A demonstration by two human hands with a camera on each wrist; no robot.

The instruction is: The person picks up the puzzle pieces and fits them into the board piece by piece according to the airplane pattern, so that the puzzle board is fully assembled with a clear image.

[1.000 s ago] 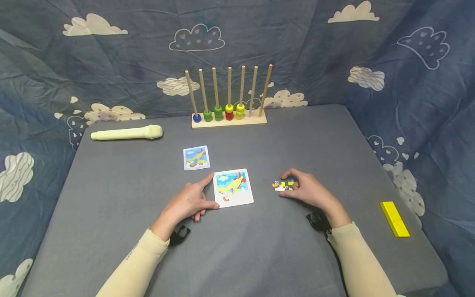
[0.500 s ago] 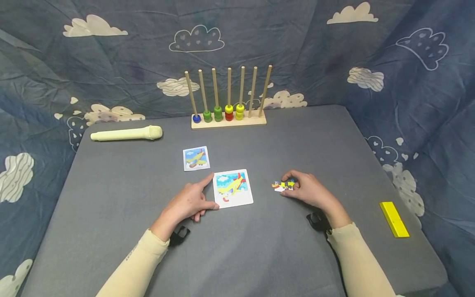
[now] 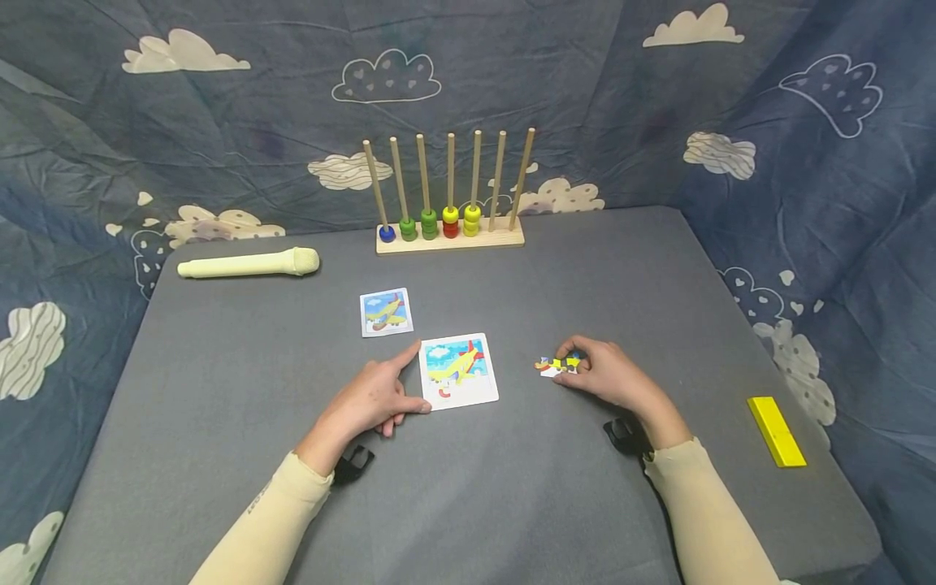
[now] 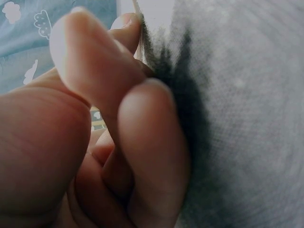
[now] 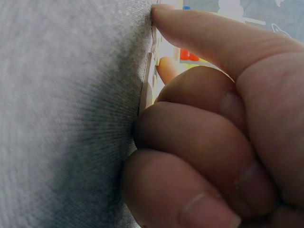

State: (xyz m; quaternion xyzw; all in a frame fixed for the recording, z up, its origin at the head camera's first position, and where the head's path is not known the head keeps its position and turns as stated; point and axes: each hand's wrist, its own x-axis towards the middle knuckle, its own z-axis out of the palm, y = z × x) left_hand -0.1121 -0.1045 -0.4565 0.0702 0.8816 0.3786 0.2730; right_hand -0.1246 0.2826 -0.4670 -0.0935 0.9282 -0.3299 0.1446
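In the head view, a square puzzle board [image 3: 457,370] lies mid-table, its picture a yellow airplane with white gaps low down. My left hand [image 3: 373,396] steadies its left edge, index fingertip at the upper corner and thumb at the lower one, both extended. Its other fingers are folded beneath. My right hand [image 3: 603,372] rests on the table to the right, index finger and thumb curled round a small cluster of puzzle pieces [image 3: 549,366], which its fingers partly cover. A smaller airplane picture card [image 3: 386,313] lies behind the board. Close-up fingers [image 4: 152,128] fill the left wrist view.
At the back stands a wooden peg rack [image 3: 449,240] with colored beads on several pegs. A pale yellow toy microphone [image 3: 249,263] lies at the back left. Near the right edge is a yellow block [image 3: 777,432]. Cloud-patterned cloth [image 3: 585,89] hangs around the grey table [image 3: 219,390].
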